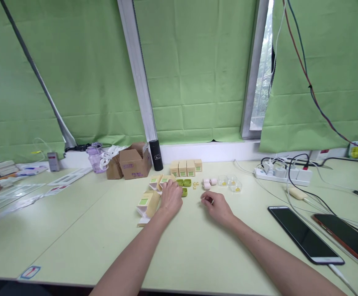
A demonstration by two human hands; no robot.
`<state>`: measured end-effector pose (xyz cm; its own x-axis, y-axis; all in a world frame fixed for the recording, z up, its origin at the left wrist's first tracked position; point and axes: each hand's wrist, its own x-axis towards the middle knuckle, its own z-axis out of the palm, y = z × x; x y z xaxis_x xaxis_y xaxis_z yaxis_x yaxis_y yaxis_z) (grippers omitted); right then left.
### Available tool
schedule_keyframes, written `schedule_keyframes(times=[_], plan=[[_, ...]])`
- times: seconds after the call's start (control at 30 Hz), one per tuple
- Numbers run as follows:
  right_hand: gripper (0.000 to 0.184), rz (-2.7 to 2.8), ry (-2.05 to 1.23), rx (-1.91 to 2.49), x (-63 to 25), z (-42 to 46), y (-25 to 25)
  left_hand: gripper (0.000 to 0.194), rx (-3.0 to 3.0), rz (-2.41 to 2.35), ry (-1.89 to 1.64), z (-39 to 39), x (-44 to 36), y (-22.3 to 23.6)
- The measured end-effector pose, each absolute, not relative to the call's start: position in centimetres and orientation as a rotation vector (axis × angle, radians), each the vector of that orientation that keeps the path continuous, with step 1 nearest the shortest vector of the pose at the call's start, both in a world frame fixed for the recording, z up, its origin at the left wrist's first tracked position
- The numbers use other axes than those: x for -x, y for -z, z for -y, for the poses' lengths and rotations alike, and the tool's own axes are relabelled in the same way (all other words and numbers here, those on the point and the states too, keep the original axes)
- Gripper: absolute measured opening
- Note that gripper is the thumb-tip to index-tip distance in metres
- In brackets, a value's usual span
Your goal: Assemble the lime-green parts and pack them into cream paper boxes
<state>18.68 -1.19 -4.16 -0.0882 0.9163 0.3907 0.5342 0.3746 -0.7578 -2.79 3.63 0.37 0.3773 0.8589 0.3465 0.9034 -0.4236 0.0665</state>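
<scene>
Head view: three green containers (184,192) beside left fingers (173,183), three pink pieces (207,186) near right fingers (209,195); grasps unclear.

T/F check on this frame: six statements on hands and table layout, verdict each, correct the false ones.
1. The black cylinder stands right of the cardboard box. True.
2. The left hand is on the power strip. False: it is beside the small cream boxes.
3. The clear round containers sit right of the pink pieces. True.
4. The purple bottle lies inside the cardboard box. False: it stands upright, left of it.
5. The power strip has plugs in it. True.
6. The white-edged phone lies left of the right hand. False: it lies to the right.
</scene>
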Motion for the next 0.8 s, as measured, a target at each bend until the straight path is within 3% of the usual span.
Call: schedule_keyframes(times=[0.13,0.5,0.8], plan=[[0.04,1.746,-0.591,1.251,-18.7,1.1,4.3,0.032,2.434,1.426,0.506,-2.2,1.5,-0.4],[0.048,1.696,-0.507,1.169,-18.8,0.4,5.0,0.022,2.493,1.07,0.716,0.2,-0.9,0.1],[0.049,1.589,-0.515,1.115,-18.7,0.6,4.4,0.029,2.538,1.065,1.042,0.5,-0.8,-0.2]])
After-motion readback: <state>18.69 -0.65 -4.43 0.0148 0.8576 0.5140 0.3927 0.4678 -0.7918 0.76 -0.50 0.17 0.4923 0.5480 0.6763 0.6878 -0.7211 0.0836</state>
